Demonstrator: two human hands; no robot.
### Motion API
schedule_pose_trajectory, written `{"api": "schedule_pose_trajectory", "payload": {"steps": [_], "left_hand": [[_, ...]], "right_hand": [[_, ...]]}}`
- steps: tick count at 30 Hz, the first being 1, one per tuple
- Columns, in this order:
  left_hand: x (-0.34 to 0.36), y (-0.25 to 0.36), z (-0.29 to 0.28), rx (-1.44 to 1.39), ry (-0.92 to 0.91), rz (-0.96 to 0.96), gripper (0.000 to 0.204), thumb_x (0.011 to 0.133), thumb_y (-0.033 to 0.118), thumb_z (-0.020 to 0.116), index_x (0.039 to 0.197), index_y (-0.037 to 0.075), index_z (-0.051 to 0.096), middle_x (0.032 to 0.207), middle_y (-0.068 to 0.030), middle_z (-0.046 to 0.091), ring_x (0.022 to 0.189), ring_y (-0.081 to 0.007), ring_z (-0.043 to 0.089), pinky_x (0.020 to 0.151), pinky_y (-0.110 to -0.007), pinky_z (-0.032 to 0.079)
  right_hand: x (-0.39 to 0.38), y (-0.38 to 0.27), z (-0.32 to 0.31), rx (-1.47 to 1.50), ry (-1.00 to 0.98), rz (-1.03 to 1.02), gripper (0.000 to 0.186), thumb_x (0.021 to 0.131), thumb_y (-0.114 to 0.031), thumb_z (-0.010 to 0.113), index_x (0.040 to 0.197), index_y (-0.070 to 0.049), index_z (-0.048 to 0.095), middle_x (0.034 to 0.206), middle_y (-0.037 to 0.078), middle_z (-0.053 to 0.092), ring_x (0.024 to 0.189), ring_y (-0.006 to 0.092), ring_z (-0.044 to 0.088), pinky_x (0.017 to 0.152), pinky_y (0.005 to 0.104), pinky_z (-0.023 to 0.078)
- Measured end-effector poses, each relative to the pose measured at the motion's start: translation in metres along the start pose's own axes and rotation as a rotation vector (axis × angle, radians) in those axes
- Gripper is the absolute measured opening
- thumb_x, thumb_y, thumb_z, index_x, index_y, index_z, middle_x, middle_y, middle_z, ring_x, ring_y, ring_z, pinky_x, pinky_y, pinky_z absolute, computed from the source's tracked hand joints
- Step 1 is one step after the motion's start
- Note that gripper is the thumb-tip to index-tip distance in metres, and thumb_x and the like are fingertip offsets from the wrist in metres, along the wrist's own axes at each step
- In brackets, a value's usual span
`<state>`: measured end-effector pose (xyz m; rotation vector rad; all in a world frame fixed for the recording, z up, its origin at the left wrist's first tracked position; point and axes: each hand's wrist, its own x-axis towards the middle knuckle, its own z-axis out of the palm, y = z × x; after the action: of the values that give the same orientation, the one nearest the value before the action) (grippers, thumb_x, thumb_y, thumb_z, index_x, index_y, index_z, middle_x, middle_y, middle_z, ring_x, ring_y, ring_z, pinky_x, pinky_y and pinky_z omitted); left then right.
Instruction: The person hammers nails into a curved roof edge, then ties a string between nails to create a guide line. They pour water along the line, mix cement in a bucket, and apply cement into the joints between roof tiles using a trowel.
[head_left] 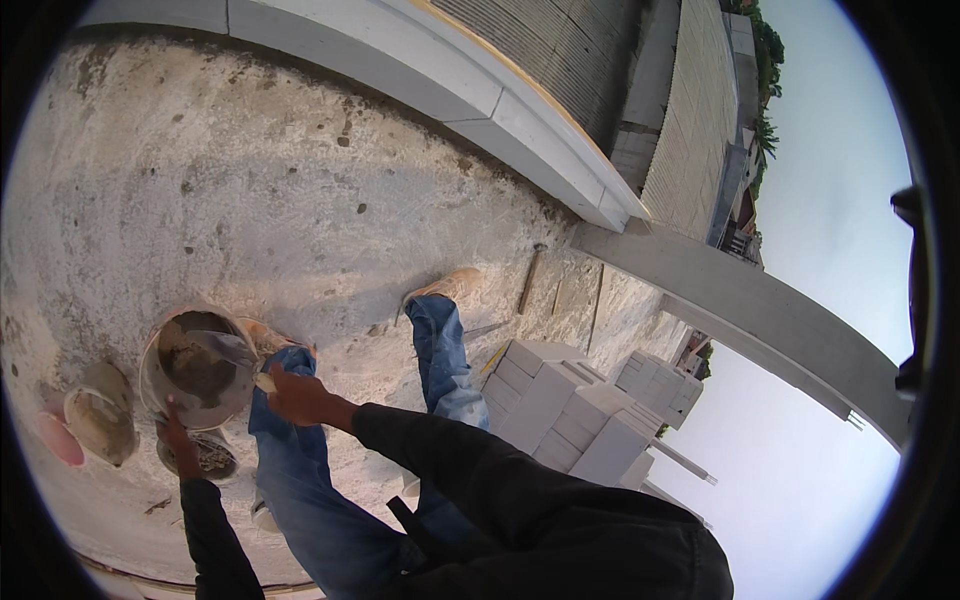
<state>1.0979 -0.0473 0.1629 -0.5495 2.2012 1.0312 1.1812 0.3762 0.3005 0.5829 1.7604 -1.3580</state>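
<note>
A pale round bucket [216, 405] with grey wet mix [185, 352] inside stands on the concrete floor in front of me. My left hand [175, 425] is closed on the bucket's near rim. My right hand [295, 395] is closed round the light handle of a trowel [225, 348], whose metal blade dips into the bucket at its right side. Left of the bucket are a dirty container [100, 415] and a pink one [60, 440]. A dark container [215, 460] with grey material sits just behind my left hand. My jeans-clad legs are beside the bucket.
A low wall of light blocks [400, 70] runs along the far side, with corrugated roofs [690, 120] beyond. Stacked light blocks [540, 400] stand at the right, near loose rods [530, 280] and a yellow tool [492, 360] on the floor. A concrete beam [760, 320] runs along the right.
</note>
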Motion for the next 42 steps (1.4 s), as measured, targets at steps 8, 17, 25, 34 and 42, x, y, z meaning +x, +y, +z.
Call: {"api": "schedule_pose_trajectory", "payload": {"steps": [8, 17, 25, 34, 42], "left_hand": [[-0.012, 0.161, 0.095, -0.175, 0.056, -0.097, 0.067, 0.090, 0.014, 0.087, 0.146, -0.008, 0.057, 0.138, -0.0150, 0.067, 0.117, -0.0250, 0.065, 0.095, -0.042, 0.054], [-0.127, 0.304, 0.249, 0.144, -0.061, 0.188, 0.044, 0.091, 0.009, 0.081, 0.130, -0.007, 0.066, 0.118, -0.0138, 0.072, 0.103, -0.0252, 0.067, 0.090, -0.041, 0.053], [-0.258, 0.432, 0.460, 0.278, -0.374, 0.203, 0.060, 0.091, 0.010, 0.083, 0.144, -0.003, 0.058, 0.134, -0.0134, 0.068, 0.118, -0.0271, 0.066, 0.100, -0.042, 0.052], [-0.399, 0.499, 0.687, 0.546, -0.765, 0.409, 0.046, 0.092, 0.004, 0.074, 0.135, -0.007, 0.059, 0.125, -0.0119, 0.068, 0.108, -0.0209, 0.064, 0.095, -0.038, 0.051], [-0.437, 0.553, 0.779, 0.656, -1.139, 0.534, 0.027, 0.086, -0.003, 0.064, 0.113, -0.003, 0.066, 0.101, -0.0038, 0.067, 0.086, -0.0113, 0.061, 0.077, -0.031, 0.051]], "right_hand": [[-0.063, 0.049, -0.080, 0.285, 0.211, 0.061, 0.052, 0.104, -0.040, 0.062, 0.132, 0.001, 0.048, 0.096, 0.033, 0.072, 0.095, 0.0539, 0.071, 0.083, 0.0632, 0.054], [-0.187, 0.180, -0.165, 0.298, 0.449, 0.051, 0.051, 0.105, -0.040, 0.063, 0.140, -0.006, 0.049, 0.105, 0.028, 0.073, 0.097, 0.0512, 0.072, 0.084, 0.0625, 0.054], [-0.293, 0.269, -0.231, 0.533, 0.693, 0.270, 0.048, 0.106, -0.039, 0.061, 0.138, -0.005, 0.049, 0.106, 0.028, 0.074, 0.096, 0.0487, 0.073, 0.084, 0.0597, 0.057], [-0.334, 0.379, -0.288, 0.596, 0.873, 0.485, 0.043, 0.105, -0.038, 0.061, 0.127, -0.001, 0.061, 0.098, 0.025, 0.076, 0.091, 0.0418, 0.077, 0.080, 0.0543, 0.061], [-0.399, 0.426, -0.293, 0.904, 1.030, 0.672, 0.067, 0.108, -0.059, 0.054, 0.136, 0.002, 0.061, 0.106, 0.028, 0.075, 0.100, 0.0420, 0.076, 0.083, 0.0552, 0.059]]}}
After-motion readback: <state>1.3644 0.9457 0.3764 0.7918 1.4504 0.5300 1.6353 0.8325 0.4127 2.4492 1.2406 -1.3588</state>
